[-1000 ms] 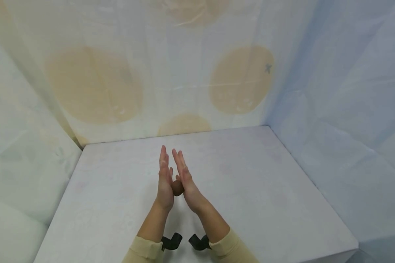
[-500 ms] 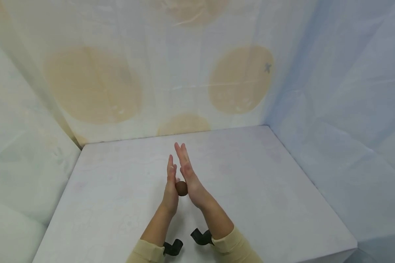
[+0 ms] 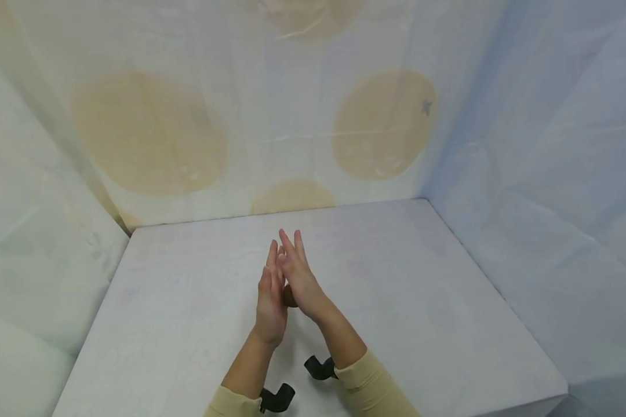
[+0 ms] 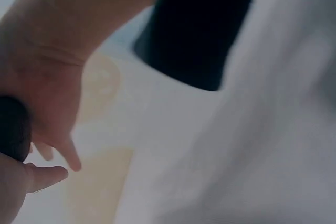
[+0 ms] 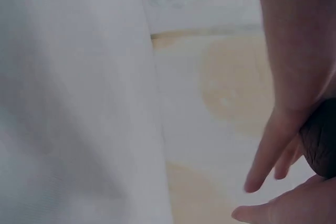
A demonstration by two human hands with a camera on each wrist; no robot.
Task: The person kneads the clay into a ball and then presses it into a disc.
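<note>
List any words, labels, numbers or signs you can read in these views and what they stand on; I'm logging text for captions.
None can be read.
The only mark is a small grey cross-shaped mark on a tan circle of the back cloth; it is not a letter I can make out.
The brown ball pressed between the left hand and right hand bears no lettering.

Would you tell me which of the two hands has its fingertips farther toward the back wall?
The right hand: its fingertips extend beyond the left hand, with the small brown ball pressed between both palms.
</note>
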